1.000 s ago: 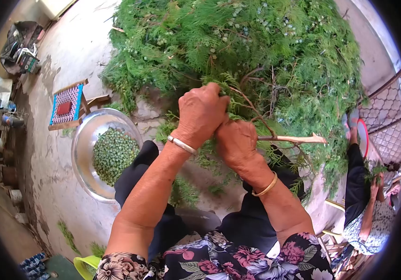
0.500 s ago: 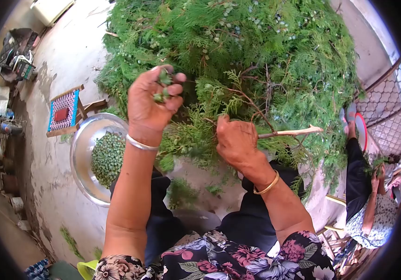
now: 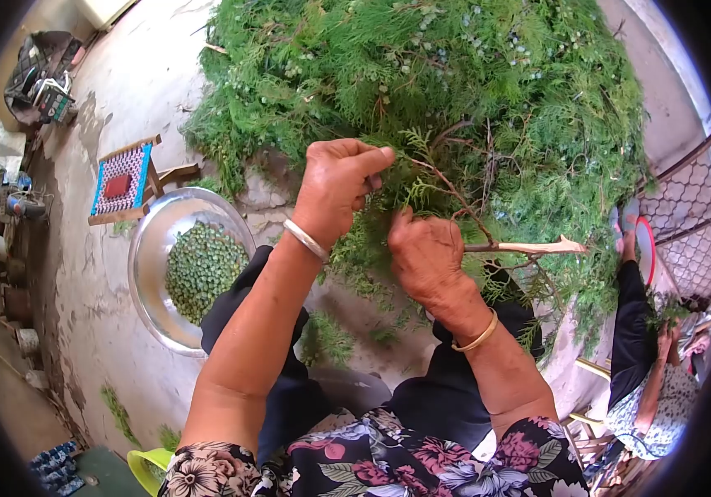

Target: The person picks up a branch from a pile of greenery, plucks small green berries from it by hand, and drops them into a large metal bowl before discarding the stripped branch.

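My right hand (image 3: 428, 255) is closed around a cut cypress branch (image 3: 529, 246). The branch's pale stripped end sticks out to the right, and a thin twig rises from it with green sprays. Up and to the left, beside those sprays, my left hand (image 3: 344, 189) is curled with thumb and forefinger together. Green cones showed in that palm a moment earlier; the curled fingers now mostly hide them. A large heap of leafy cypress branches (image 3: 421, 74) lies in front of both hands. To the left, a metal basin (image 3: 150, 308) holds many small green cones (image 3: 206, 269).
A small woven-top stool (image 3: 126, 180) stands beyond the basin, with a red object on it. At the right, another person (image 3: 649, 406) sits handling greenery near a red-rimmed round pan (image 3: 646, 248) and wire mesh fence (image 3: 686, 219). A yellow-green container (image 3: 147, 468) stands lower left.
My left hand has moved right and slightly down, from above the basin side to beside the twig, turning its palm away. My right hand keeps hold of the branch, nearly in place.
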{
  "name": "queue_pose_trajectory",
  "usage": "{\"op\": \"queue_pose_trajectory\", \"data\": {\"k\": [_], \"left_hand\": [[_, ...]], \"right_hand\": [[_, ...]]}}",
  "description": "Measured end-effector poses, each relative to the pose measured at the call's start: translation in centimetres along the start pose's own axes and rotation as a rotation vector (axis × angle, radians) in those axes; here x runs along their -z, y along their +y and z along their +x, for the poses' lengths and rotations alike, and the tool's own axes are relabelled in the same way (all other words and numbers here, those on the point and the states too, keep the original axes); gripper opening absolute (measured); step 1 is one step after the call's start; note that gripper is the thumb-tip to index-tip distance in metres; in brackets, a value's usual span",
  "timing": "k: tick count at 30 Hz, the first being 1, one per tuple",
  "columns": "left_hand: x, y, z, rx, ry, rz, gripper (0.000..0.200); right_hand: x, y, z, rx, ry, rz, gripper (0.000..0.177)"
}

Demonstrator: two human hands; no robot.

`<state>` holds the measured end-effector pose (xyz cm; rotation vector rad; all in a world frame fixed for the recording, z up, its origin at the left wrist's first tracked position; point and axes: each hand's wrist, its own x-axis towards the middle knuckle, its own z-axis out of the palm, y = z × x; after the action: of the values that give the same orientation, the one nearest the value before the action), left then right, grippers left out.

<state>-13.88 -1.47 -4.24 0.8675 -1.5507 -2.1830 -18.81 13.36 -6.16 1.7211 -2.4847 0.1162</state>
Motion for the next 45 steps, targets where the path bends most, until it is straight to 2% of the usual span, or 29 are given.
{"op": "queue_pose_trajectory", "data": {"k": [2,3,5,8,10,14,15,16,18,20,23,24,26,27,28,30,32,34,35,36,38,40,43,44,45], "left_hand": [[0.2,0.2,0.1,-0.033,0.049,-0.001,0.018],[0.4,0.4,0.2,-0.065,0.102,-0.003,0.019],[0.9,0.7,0.5,-0.069,0.155,-0.049,0.019],[1.0,0.9,0.4,-0.022,0.208,-0.140,0.022],[1.3,0.8,0.9,0.053,0.259,-0.341,0.023],[7.6,1.8,3.5,0.102,-0.119,-0.909,0.017],[7.5,2.5,3.1,0.129,-0.206,-0.980,0.014],[6.9,2.6,2.7,0.126,-0.206,-0.980,0.014],[5.0,2.6,1.7,0.078,0.015,-0.787,0.013],[4.6,1.5,1.6,0.052,-0.059,-0.722,0.014],[2.7,0.7,0.8,-0.090,-0.041,-0.152,0.016],[1.9,0.4,0.7,-0.089,-0.041,-0.153,0.016],[0.6,-0.1,0.5,-0.616,0.126,0.598,0.018],[0.4,-0.5,0.7,-0.603,0.166,0.767,0.027],[0.2,-1.0,0.8,-0.609,0.170,0.770,0.027],[0.1,-1.6,1.0,-0.579,0.195,1.018,0.028],[0.1,-2.0,1.4,-0.531,0.243,1.021,0.027],[0.4,-1.1,1.3,-0.548,0.253,0.758,0.026],[0.5,-0.4,0.9,-0.475,0.246,0.629,0.026],[0.8,0.0,0.8,-0.491,0.262,0.636,0.026],[1.5,0.2,0.7,-0.309,0.214,0.429,0.026],[2.1,0.0,0.6,-0.375,0.229,0.510,0.024],[2.4,0.0,-0.1,-0.506,0.303,0.670,0.019],[2.5,0.0,-0.2,-0.504,0.305,0.668,0.019],[2.5,-0.1,-0.2,-0.435,0.304,0.457,0.019]], "right_hand": [[-0.2,0.6,-0.3,0.082,0.128,0.093,0.021],[0.1,0.5,-0.3,0.077,0.129,0.092,0.021],[0.9,0.1,0.2,-0.086,-0.050,0.053,0.022],[1.1,0.4,0.1,-0.108,-0.026,0.112,0.020],[0.8,0.5,-0.2,-0.092,-0.040,0.138,0.020],[1.1,0.9,-0.6,-0.107,-0.098,0.183,0.019],[1.1,1.0,-0.5,-0.103,-0.096,0.181,0.019],[1.1,1.1,-0.5,-0.112,-0.100,0.149,0.018],[1.0,1.0,-0.5,-0.118,-0.107,0.122,0.018],[0.8,0.9,-0.5,-0.082,-0.087,0.091,0.017],[1.1,0.8,-0.5,-0.070,-0.060,0.072,0.016],[1.0,0.8,-0.4,-0.070,-0.062,0.071,0.016],[0.9,0.8,-0.4,-0.065,-0.042,0.050,0.014],[1.0,0.8,-0.5,-0.064,-0.042,0.050,0.014],[1.2,0.8,-0.6,-0.033,-0.016,0.072,0.014],[1.4,0.6,-0.3,0.020,0.043,0.105,0.014],[1.3,0.7,-0.3,0.025,-0.022,0.123,0.016],[1.1,0.7,-0.3,0.032,0.014,0.114,0.016],[1.3,0.7,-0.2,0.003,0.003,0.097,0.017],[1.4,0.8,-0.2,-0.030,-0.011,0.078,0.018],[1.1,1.0,0.0,-0.054,0.002,0.066,0.021],[1.2,1.3,0.1,-0.120,-0.036,0.050,0.023],[0.7,1.8,0.3,-0.148,0.030,0.057,0.016],[0.7,1.8,0.4,-0.158,0.047,0.066,0.014],[0.7,1.7,0.5,-0.159,0.037,0.067,0.014]]}}
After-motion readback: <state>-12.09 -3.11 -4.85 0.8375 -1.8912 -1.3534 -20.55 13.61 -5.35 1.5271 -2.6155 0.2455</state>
